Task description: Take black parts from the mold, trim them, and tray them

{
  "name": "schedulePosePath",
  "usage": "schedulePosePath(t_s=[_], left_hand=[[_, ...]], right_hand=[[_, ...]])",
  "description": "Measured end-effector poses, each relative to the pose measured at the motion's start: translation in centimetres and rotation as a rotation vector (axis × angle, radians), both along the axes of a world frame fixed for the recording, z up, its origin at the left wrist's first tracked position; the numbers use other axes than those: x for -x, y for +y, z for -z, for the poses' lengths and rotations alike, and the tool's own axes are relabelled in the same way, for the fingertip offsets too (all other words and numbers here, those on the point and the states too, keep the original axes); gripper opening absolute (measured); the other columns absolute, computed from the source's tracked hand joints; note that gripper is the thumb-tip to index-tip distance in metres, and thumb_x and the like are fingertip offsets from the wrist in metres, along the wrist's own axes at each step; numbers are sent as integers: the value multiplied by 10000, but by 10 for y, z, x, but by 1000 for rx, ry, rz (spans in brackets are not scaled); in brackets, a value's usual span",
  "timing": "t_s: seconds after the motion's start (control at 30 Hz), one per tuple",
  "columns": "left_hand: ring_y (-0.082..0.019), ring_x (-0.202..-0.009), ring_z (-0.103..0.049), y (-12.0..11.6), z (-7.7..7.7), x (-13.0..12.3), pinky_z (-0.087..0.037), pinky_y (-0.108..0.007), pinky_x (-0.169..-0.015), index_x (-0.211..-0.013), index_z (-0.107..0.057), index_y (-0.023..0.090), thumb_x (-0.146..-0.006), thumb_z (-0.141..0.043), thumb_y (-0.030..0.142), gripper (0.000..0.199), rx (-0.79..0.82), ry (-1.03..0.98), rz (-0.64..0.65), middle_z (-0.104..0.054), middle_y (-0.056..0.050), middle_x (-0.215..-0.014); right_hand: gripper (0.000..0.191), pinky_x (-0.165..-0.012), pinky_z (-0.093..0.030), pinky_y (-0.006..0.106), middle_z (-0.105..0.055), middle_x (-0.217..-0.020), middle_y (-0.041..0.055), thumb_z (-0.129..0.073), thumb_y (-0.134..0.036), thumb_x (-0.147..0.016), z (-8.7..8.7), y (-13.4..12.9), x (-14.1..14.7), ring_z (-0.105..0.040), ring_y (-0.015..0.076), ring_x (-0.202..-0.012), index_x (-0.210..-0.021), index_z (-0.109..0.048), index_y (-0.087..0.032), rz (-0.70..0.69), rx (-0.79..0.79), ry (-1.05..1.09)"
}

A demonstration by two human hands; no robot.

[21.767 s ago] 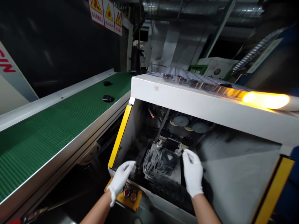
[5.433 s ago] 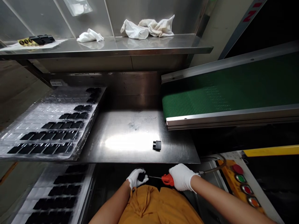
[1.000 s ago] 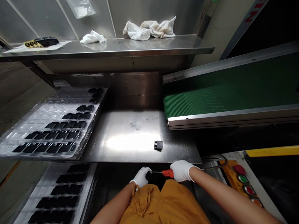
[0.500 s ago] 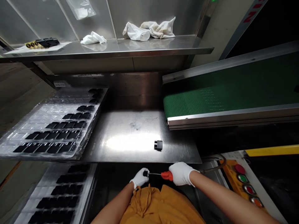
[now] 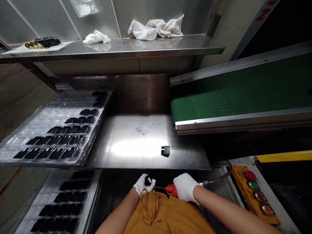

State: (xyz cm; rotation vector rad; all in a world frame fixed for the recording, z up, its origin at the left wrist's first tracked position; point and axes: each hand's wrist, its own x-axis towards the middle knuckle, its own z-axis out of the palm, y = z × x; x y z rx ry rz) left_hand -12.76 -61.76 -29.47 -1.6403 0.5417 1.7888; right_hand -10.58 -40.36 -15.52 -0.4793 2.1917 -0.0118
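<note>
My left hand (image 5: pixel 143 185), in a white glove, is curled around a small black plastic part (image 5: pixel 147 181) just past the table's front edge; the fingers hide much of the part. Facing it from the right, my gloved right hand (image 5: pixel 185 187) is wrapped around a red air blow gun (image 5: pixel 171 190). The gun's thin metal nozzle points left at my left hand, and a hose (image 5: pixel 220 178) runs from its back. One black part with a shiny end (image 5: pixel 165 150) lies on the metal table (image 5: pixel 138 130), above and between my hands.
Clear plastic trays (image 5: pixel 52 118) with rows of black parts sit at the left, and another filled tray (image 5: pixel 58 198) is lower down. A green conveyor (image 5: pixel 239 87) slopes at the right, above a button box (image 5: pixel 255 193). White cloths (image 5: pixel 156 29) lie on the shelf.
Both hands have come slightly down and to the left. My left hand has turned, its fingers more spread around the part, and the blow gun has tilted a little.
</note>
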Motion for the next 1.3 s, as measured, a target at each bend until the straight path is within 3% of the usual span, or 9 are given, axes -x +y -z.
schedulePosePath(t_s=[0.13, 0.37, 0.67, 0.77, 0.93, 1.07, 1.2, 1.3], left_hand=[[-158, -528, -557, 2, 0, 0, -595, -347, -528, -734, -427, 207, -800, -630, 196, 214, -12, -21, 4, -455, 25, -591], [-132, -488, -532, 2, -6, 0, -605, -344, -554, -706, -446, 192, -793, -592, 111, 188, -6, 19, 11, -448, 35, -565], [-139, -583, -639, -4, -15, -2, -581, -233, -535, -818, -557, 118, -768, -606, -18, 153, -6, 155, 6, -611, -43, -699], [-141, -593, -645, -6, -16, -2, -594, -250, -555, -832, -562, 117, -783, -606, -8, 141, -44, 165, 13, -613, -40, -696], [-156, -606, -655, -6, -15, -4, -611, -295, -584, -868, -568, 99, -802, -618, 23, 112, -106, 174, 39, -622, -50, -703], [-151, -613, -666, -7, -12, -6, -613, -287, -612, -887, -571, 93, -797, -630, 20, 130, -102, 197, 50, -636, -49, -721], [-156, -620, -672, -9, -11, -5, -618, -296, -625, -892, -579, 80, -809, -614, 19, 109, -113, 198, 79, -648, -58, -719], [-163, -619, -676, -11, -11, -5, -629, -332, -648, -889, -589, 79, -811, -626, 35, 97, -121, 207, 92, -653, -56, -713]], right_hand=[[421, -704, -521, 415, -730, -928, 193, -549, -466, -765, -2, 3, 1, -705, 355, -860, -956, -721, -133, 18, 44, 17], [420, -676, -509, 412, -730, -881, 180, -548, -494, -749, -1, 4, 2, -702, 366, -822, -896, -724, -143, 34, 59, 20], [320, -680, -500, 405, -728, -896, 165, -560, -358, -733, -1, 8, 5, -699, 351, -818, -931, -715, -159, 63, 56, 28], [328, -676, -499, 395, -728, -892, 154, -569, -402, -736, -3, 8, 9, -698, 344, -816, -914, -720, -171, 63, 65, 10], [311, -670, -500, 392, -725, -907, 182, -587, -314, -707, -5, 8, 11, -699, 353, -825, -919, -723, -132, 73, 21, 11], [356, -672, -505, 378, -732, -904, 160, -607, -423, -716, -6, 8, 8, -702, 342, -827, -910, -728, -150, 41, 54, -29], [315, -683, -509, 402, -728, -907, 181, -602, -326, -709, -6, 9, 8, -700, 361, -840, -920, -722, -126, 46, 22, -4], [322, -672, -511, 394, -733, -904, 161, -604, -372, -714, -5, 9, 8, -701, 355, -830, -909, -723, -145, 38, 41, -15]])
